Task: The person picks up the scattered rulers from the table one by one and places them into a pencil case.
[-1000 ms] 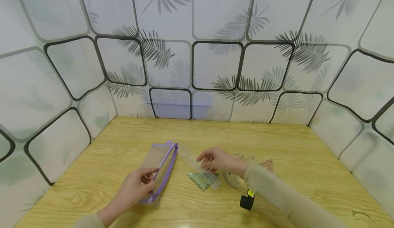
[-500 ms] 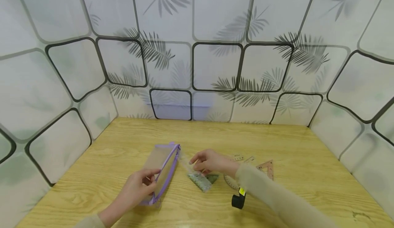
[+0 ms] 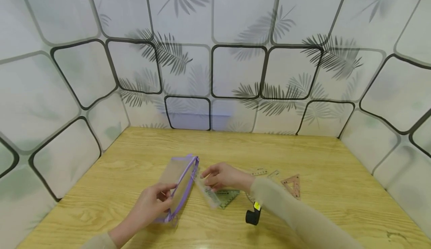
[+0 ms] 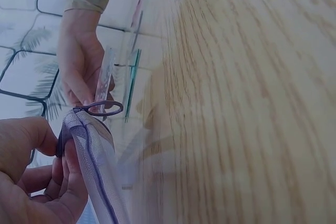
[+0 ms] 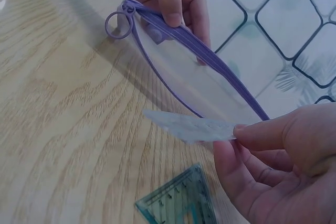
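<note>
My left hand (image 3: pixel 151 200) pinches one edge of a purple-trimmed mesh zip pouch (image 3: pixel 172 172) between thumb and fingers. Its mouth gapes toward the right, and a ring-shaped zip pull (image 5: pixel 106 29) hangs at the near end. Between the thumb and fingers of my right hand (image 3: pixel 223 176) is a clear plastic ruler (image 5: pixel 191 128), held just off the pouch's opening. In the right wrist view the ruler is tilted and its far end points toward the left. Below it on the table lies a green set square (image 3: pixel 229 196), partly covered in the head view.
Beyond my right forearm lie an orange set square (image 3: pixel 293 185) and more clear measuring pieces (image 3: pixel 259 172), partly hidden by the sleeve. A black wrist camera (image 3: pixel 252 216) hangs under that sleeve. Patterned walls (image 3: pixel 235 73) enclose the wooden table (image 3: pixel 101 178).
My right hand has moved left with the clear ruler, from over the green set square toward the pouch's mouth. The left hand keeps its grip; the pouch has shifted slightly right.
</note>
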The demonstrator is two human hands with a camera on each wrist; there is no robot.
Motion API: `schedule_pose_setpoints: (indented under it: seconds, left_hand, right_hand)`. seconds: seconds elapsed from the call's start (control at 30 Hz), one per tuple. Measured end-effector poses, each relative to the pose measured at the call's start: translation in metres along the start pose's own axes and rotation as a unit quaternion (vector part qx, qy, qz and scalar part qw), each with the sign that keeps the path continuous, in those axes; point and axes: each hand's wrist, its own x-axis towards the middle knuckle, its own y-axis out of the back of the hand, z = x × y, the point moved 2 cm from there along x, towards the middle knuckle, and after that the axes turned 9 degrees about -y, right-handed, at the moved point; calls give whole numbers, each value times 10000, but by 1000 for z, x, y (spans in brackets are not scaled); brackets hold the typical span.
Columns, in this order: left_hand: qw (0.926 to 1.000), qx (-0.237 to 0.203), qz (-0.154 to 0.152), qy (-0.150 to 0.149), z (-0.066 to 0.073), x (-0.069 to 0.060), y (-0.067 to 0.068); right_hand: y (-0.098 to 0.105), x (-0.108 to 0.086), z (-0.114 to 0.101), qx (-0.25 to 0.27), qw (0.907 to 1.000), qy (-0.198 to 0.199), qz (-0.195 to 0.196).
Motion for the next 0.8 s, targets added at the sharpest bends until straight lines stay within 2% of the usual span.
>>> schedule_pose_setpoints:
  seconds: [0.17,0.8]
  left_hand:
    - [10000,58,6,-9,2,0,0]
    - [9999,-51,-82,-107,4,1,-1]
  right_hand:
    - [-5,5,-1,321,9994,53,-138]
    - [-23,19,-10,759,9970,133,-32]
